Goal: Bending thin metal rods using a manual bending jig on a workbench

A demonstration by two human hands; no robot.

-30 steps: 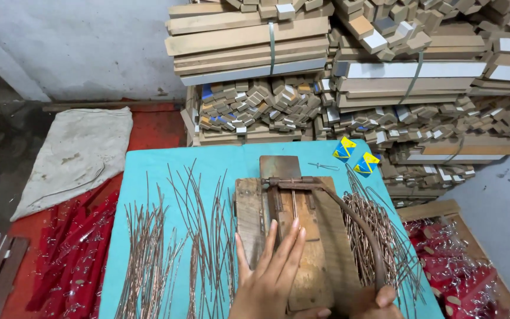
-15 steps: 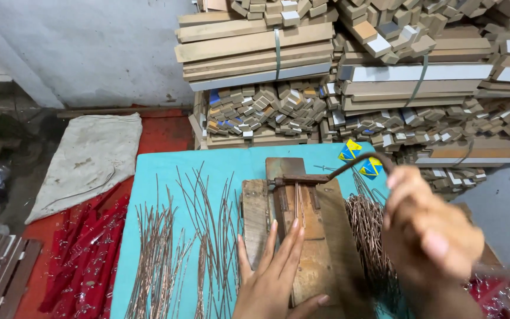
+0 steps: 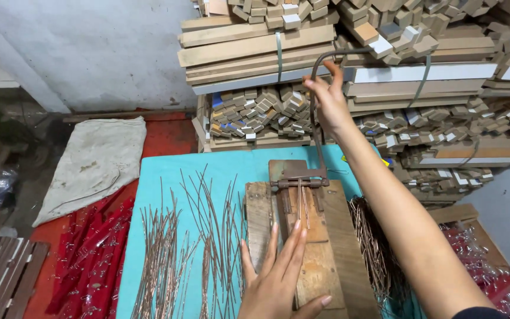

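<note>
Head view looks down on a turquoise-covered table (image 3: pixel 166 171) where a wooden bending jig (image 3: pixel 317 248) lies, its rusty metal hinge plate (image 3: pixel 296 172) at the far end. The right hand (image 3: pixel 327 100) is raised, fingers curled around the top of the jig's curved metal lever (image 3: pixel 314 124), which stands nearly upright, leaving the slot below it open. The left hand (image 3: pixel 278 277) lies flat on the board with fingers spread, fingertips pinning a few thin copper-coloured wires (image 3: pixel 302 204) that run under the hinge, apparently to keep them aligned. Loose straight wires (image 3: pixel 184 248) fan out to the left within easy reach; a darker heap of wires (image 3: pixel 373 242) lies just right of the jig. Bundled wooden slats (image 3: pixel 249 50) are stacked behind.
</note>
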